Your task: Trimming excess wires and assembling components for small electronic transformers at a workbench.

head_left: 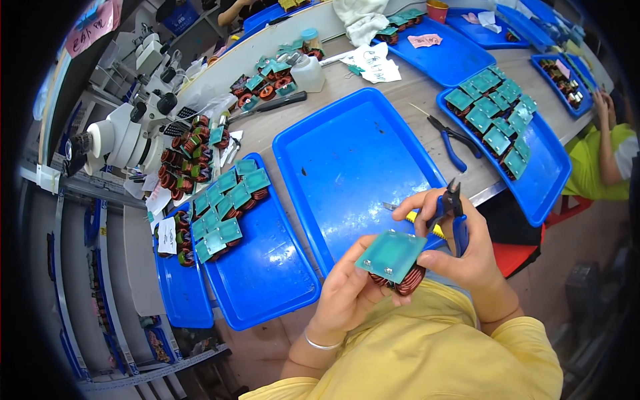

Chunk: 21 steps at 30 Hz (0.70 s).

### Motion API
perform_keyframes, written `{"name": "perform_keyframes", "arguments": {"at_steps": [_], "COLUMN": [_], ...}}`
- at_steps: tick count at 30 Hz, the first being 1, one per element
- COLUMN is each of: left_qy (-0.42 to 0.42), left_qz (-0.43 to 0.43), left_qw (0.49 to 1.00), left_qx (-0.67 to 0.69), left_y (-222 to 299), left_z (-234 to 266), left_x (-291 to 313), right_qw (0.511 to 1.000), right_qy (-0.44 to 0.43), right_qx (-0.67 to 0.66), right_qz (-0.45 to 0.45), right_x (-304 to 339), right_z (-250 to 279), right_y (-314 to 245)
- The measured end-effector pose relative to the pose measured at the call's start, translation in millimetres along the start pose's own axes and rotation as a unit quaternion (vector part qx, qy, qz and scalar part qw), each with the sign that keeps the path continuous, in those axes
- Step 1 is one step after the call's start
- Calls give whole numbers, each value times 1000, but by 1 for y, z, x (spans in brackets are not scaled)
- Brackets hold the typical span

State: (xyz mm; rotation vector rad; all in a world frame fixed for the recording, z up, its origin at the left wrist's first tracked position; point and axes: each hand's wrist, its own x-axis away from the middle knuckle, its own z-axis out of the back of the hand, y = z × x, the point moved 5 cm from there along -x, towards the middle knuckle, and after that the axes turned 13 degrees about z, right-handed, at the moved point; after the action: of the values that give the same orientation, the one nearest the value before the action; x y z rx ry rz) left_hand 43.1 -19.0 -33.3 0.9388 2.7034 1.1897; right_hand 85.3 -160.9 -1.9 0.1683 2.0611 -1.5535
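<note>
My left hand (348,283) is closed round a copper-wound coil (408,283) with a square green circuit board (392,255) on top. The board faces up, slightly tilted, in front of my yellow shirt. In my right hand (477,250) is a pair of blue-handled cutting pliers (453,200), jaws pointing up and away from the board. Fingers of my right hand also touch the coil's right side. A yellow-and-black handled tool with a metal tip (411,217) shows behind my right fingers; whether it is held or lies on the tray, I cannot tell.
A large blue tray (353,147) lies ahead of me. Blue trays to the left (267,293) and right (550,173) carry rows of board-topped coils. Another pair of blue-handled pliers (453,150) rests between trays. Loose coils (190,157) and a microscope (120,137) stand left. A co-worker (610,157) sits right.
</note>
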Motion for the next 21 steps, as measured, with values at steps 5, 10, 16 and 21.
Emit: {"name": "perform_keyframes", "arguments": {"at_steps": [5, 10, 16, 21], "left_qy": [-105, -32, -64, -35], "left_qz": [39, 67, 33, -28], "left_qw": [985, 992, 994, 999], "left_qx": [132, 99, 81, 11], "left_y": [-12, -14, -10, -6], "left_z": [4, 1, -2, -11], "left_x": [-1, -2, -2, 2], "right_qw": [997, 996, 999, 996], "right_qy": [-40, -9, -9, -32], "right_qx": [-54, -42, 3, 84], "right_qz": [-47, -80, -44, 4], "right_x": [-2, 1, 2, 0], "right_z": [-7, -4, -2, -2], "right_y": [0, -2, -9, -15]}}
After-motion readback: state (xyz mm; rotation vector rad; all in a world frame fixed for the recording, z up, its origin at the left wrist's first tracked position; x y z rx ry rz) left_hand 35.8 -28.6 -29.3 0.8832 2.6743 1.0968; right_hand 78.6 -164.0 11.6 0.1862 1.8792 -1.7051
